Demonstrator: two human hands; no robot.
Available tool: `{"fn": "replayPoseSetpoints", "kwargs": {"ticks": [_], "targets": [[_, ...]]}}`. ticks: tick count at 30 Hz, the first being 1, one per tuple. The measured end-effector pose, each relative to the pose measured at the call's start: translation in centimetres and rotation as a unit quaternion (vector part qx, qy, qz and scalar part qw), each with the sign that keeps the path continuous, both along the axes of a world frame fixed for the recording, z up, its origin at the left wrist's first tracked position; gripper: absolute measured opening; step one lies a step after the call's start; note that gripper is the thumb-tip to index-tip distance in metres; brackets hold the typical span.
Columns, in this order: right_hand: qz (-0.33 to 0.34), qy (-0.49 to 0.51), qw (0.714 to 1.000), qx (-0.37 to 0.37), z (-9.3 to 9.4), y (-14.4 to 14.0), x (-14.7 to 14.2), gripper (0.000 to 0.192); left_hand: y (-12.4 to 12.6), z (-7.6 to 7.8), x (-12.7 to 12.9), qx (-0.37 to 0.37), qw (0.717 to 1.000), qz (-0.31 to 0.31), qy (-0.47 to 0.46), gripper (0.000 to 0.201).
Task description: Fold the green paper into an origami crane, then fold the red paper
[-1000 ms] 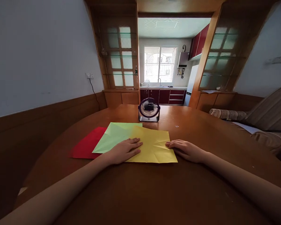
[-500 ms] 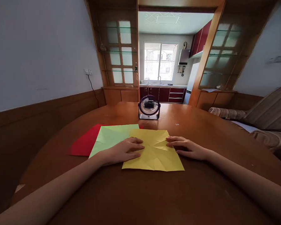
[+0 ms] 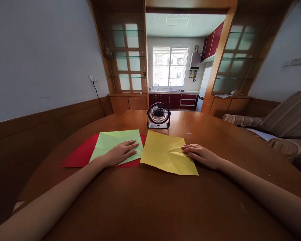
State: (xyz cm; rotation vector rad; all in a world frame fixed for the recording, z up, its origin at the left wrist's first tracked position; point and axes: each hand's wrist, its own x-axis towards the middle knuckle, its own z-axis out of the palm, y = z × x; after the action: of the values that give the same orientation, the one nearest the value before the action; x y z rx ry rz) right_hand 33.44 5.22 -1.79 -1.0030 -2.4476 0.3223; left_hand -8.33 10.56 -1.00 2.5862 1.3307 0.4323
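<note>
So far the yellow paper [image 3: 165, 152] just lies flat and creased at 12 o'clock on the table [image 3: 150, 201], nothing folded yet, right hand [image 3: 202, 155] resting fingers-together on its 3 o'clock edge, left hand [image 3: 120, 152] flat, fingers slightly apart, on the green paper [image 3: 110, 140] over the red sheet [image 3: 77, 155].

Daylight from the far window [image 3: 169, 66], dim foreground, edges bowed

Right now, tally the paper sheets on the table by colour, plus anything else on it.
Yellow sheet: 1, under the right hand
Green sheet: 1, under the left hand
Red sheet: 1
Desk fan: 1
Total: 4
</note>
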Motion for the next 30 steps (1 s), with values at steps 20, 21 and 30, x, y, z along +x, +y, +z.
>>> {"fn": "replayPoseSetpoints", "kwargs": {"ticks": [20, 21, 30], "targets": [[-0.044, -0.082, 0.995, -0.017, -0.8, 0.3, 0.2, 0.057, -0.7, 0.3, 0.3, -0.005, 0.992, 0.107, 0.072, 0.074], [-0.041, -0.085, 0.995, -0.013, -0.8, 0.3, 0.2, 0.057, -0.9, 0.5, 0.5, 0.015, 0.994, 0.087, 0.059, 0.072], [-0.026, -0.067, 0.997, -0.017, -0.4, -0.5, -1.0, 0.055, -4.2, 0.8, 4.4, 0.05, 0.976, -0.21, 0.0, 0.054]]}}
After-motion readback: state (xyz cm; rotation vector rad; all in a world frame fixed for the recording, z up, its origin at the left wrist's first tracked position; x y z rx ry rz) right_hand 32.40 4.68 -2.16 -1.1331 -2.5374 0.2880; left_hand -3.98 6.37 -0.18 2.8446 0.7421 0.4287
